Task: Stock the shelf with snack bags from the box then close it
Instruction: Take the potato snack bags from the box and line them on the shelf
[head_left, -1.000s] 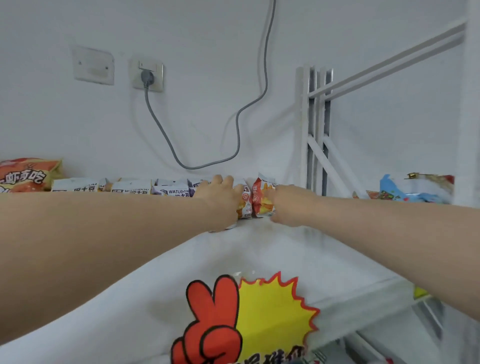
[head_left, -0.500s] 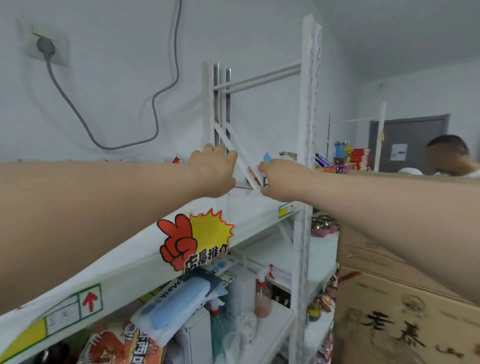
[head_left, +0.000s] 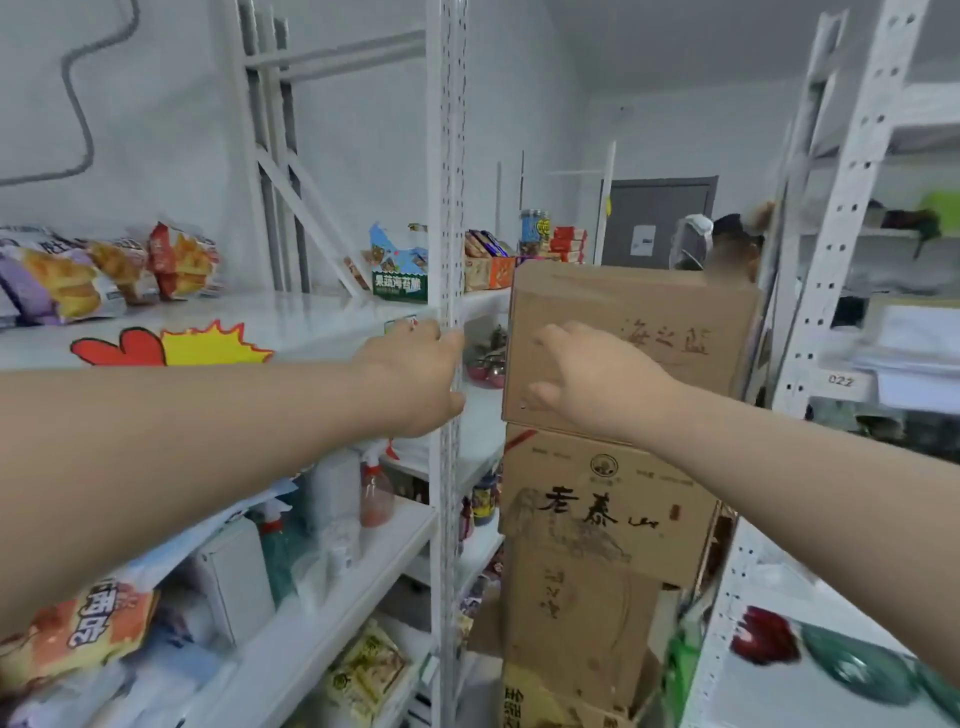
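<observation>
A row of snack bags (head_left: 93, 270) lies on the white top shelf (head_left: 291, 317) at the left. My left hand (head_left: 415, 374) hovers empty in front of the shelf's edge beside the perforated upright post (head_left: 451, 218), fingers loosely apart. My right hand (head_left: 587, 379) is spread open against the front face of the top cardboard box (head_left: 675, 322), which sits on a stack of cardboard boxes (head_left: 597, 519) to the right of the shelf. Neither hand holds a bag. The top box's flaps look down; its inside is hidden.
More snacks (head_left: 400, 270) and cans sit further along the top shelf. Lower shelves hold spray bottles (head_left: 375, 493), a white case and packets. Another white rack (head_left: 841, 260) stands at the right. A person's head (head_left: 732, 244) shows behind the boxes.
Both hands left the snack bags at the back of the shelf and swung right. The view turned from the wall to the box stack; the right hand now lies on the top box.
</observation>
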